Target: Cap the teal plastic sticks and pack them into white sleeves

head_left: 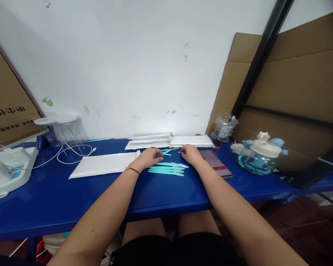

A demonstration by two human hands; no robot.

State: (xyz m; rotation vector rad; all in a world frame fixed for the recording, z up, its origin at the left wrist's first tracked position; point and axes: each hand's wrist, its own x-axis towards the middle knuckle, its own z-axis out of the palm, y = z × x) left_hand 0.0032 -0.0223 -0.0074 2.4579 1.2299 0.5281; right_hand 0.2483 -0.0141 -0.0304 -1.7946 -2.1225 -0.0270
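Slim teal plastic sticks (166,172), shaped like eyebrow razors, lie side by side on the blue table (166,195). A few more teal pieces (166,152) lie loosely behind them, between my hands. My left hand (149,157) is closed, its fingertips pressed together beside those loose pieces; what they hold, if anything, is hidden. Fingers and thumb of my right hand (191,153) are pinched together too, near a small pale strip (179,152) that I cannot name. Its wrist is beside a phone (219,167) with a lit screen. Left of my left hand lies a flat white packet (100,165).
More white packets (192,140) lie along the wall. At right stand a lidded drink bottle (259,155) and a clear plastic cup (224,128). Left are clear containers (68,131), a white cable (72,160) and a power strip (19,171). Cardboard (299,81) flanks the table.
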